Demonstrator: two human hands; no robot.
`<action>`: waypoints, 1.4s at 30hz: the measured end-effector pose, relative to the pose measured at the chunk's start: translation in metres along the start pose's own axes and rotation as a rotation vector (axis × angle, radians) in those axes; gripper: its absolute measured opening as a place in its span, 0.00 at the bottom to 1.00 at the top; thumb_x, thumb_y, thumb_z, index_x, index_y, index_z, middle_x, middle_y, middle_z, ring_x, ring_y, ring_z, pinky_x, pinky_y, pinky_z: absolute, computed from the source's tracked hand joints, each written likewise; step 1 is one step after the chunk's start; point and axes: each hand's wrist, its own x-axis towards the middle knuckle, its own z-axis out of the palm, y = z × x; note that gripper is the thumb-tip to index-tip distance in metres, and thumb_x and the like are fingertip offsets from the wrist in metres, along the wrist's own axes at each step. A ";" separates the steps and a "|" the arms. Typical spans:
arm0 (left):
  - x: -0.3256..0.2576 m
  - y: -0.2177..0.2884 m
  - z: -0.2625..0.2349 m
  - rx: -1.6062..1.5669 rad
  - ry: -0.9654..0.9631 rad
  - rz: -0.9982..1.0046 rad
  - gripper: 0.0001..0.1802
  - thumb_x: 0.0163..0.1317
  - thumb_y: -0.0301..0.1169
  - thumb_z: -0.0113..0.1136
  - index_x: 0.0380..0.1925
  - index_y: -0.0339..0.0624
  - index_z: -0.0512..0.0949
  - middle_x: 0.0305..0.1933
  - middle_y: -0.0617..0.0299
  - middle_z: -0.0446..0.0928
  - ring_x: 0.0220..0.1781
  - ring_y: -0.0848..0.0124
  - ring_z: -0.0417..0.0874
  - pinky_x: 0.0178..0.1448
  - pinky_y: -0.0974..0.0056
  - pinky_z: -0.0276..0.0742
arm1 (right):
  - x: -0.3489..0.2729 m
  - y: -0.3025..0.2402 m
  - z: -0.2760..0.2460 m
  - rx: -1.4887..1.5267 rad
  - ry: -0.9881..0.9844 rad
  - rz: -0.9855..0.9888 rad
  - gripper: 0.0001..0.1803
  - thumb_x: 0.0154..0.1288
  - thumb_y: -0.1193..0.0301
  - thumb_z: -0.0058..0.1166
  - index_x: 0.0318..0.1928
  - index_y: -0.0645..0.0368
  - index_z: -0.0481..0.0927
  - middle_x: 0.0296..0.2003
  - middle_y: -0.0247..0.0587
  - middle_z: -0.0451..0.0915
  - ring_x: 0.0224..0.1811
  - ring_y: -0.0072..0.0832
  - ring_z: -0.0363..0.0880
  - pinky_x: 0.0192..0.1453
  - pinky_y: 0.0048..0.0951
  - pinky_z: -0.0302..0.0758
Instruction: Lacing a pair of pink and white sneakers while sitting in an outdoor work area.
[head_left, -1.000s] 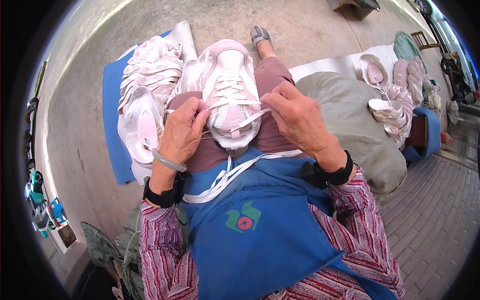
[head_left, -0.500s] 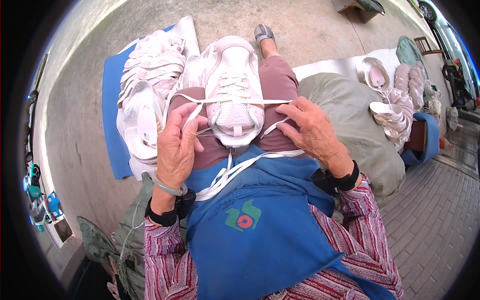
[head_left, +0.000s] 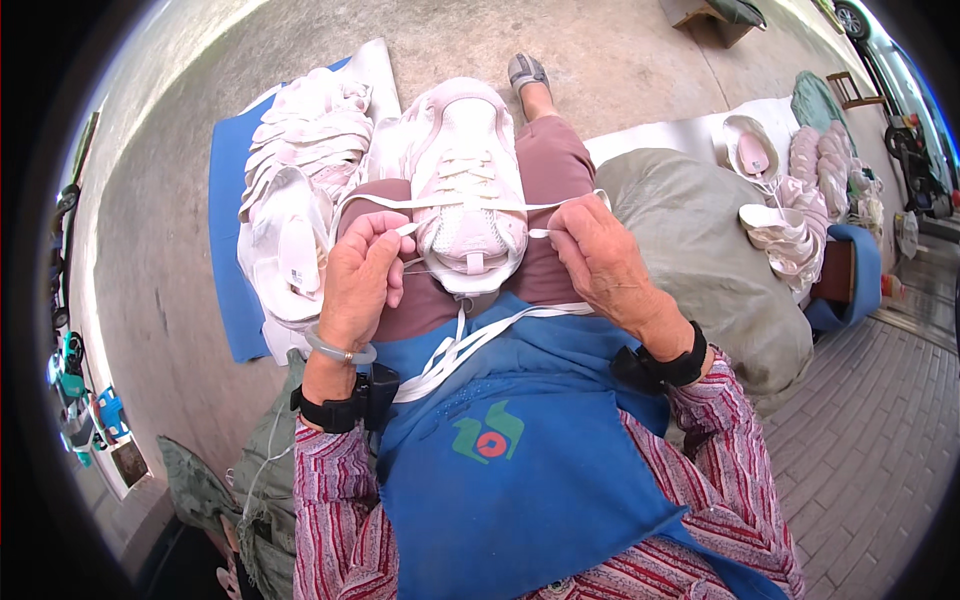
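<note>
Two bare hands worked a white lace (head_left: pixel 470 204) across a pale pink sneaker (head_left: pixel 466 185) that lay on the person's lap, toe pointing away, resting on the maroon trousers (head_left: pixel 553 170); the left hand (head_left: pixel 362 282) was closed round the lace's left run, thumb and forefinger pinching it just beside the shoe's left edge; the right hand (head_left: pixel 600 262) pinched the other run at the shoe's right side, fingers curled tight on it; between the two hands the lace stretched taut and nearly level over the tongue, and more slack lace looped down over the blue apron (head_left: pixel 520 470) below the heel. On the left wrist sat a pale bangle (head_left: pixel 338 350) and a black wristband (head_left: pixel 335 410); the right wrist carried a black band (head_left: pixel 672 368) as well; both forearms wore red striped sleeves (head_left: pixel 735 500). To the person's left a heap of similar pale sneakers (head_left: pixel 300 190) lay on a blue mat (head_left: pixel 228 250) on the concrete floor (head_left: pixel 160 230), close beside the thigh; to the right a large grey-green sack (head_left: pixel 700 250) bulged against the knee; beyond it, more pale shoes (head_left: pixel 790 200) were piled on a white sheet (head_left: pixel 660 135), well apart from the hands.
</note>
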 end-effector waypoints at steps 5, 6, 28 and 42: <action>-0.002 0.000 0.000 0.307 -0.040 0.069 0.12 0.69 0.33 0.55 0.43 0.34 0.78 0.34 0.65 0.79 0.29 0.83 0.74 0.31 0.77 0.71 | 0.004 0.001 0.005 0.056 -0.038 0.028 0.05 0.63 0.75 0.55 0.39 0.60 0.77 0.34 0.46 0.74 0.37 0.43 0.78 0.40 0.37 0.76; -0.001 -0.001 0.001 0.463 -0.006 0.207 0.13 0.69 0.34 0.56 0.42 0.33 0.79 0.34 0.66 0.80 0.32 0.82 0.75 0.36 0.76 0.73 | 0.004 0.001 0.005 0.058 -0.040 0.026 0.05 0.63 0.75 0.55 0.39 0.60 0.77 0.34 0.46 0.74 0.37 0.43 0.78 0.40 0.37 0.76; 0.018 0.007 0.016 0.535 0.155 0.252 0.12 0.65 0.33 0.60 0.37 0.32 0.81 0.28 0.63 0.80 0.30 0.78 0.76 0.36 0.71 0.73 | 0.022 -0.002 0.011 0.118 0.054 0.206 0.05 0.61 0.71 0.58 0.35 0.60 0.82 0.28 0.44 0.78 0.31 0.40 0.78 0.36 0.35 0.73; 0.020 0.002 0.025 0.796 0.265 0.478 0.08 0.60 0.30 0.62 0.33 0.36 0.79 0.27 0.54 0.79 0.29 0.62 0.80 0.37 0.60 0.74 | 0.049 -0.008 0.012 -0.037 -0.160 0.115 0.09 0.62 0.69 0.53 0.31 0.63 0.79 0.29 0.51 0.78 0.32 0.46 0.78 0.37 0.39 0.73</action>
